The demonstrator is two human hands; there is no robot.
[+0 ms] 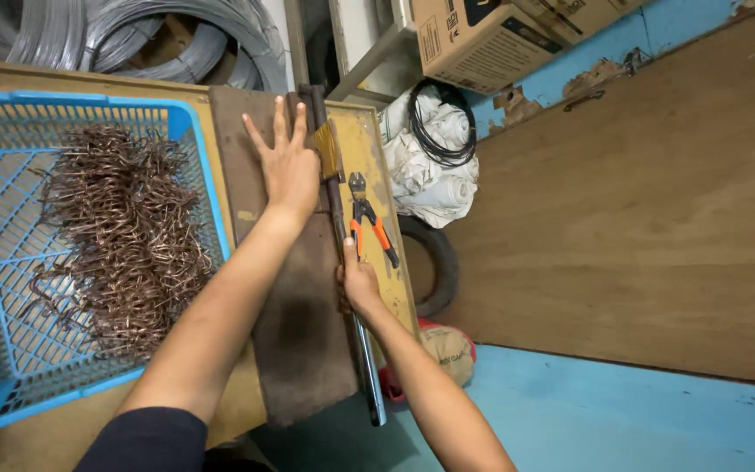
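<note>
Head view: left hand lies flat, fingers spread, pressing a dark brown plate on the desk. Right hand, at about 5 o'clock from the left, closes around a long metal bar along the plate's edge. Orange-handled pliers lie at 12 o'clock from the right hand. Blue basket of copper-coloured wire pieces sits at 9 o'clock.

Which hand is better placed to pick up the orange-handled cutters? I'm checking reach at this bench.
The right hand, probably. It grips the metal rod right beside the cutters, just below their handles. The left hand lies flat on the dark board, on the rod's far side.
</note>
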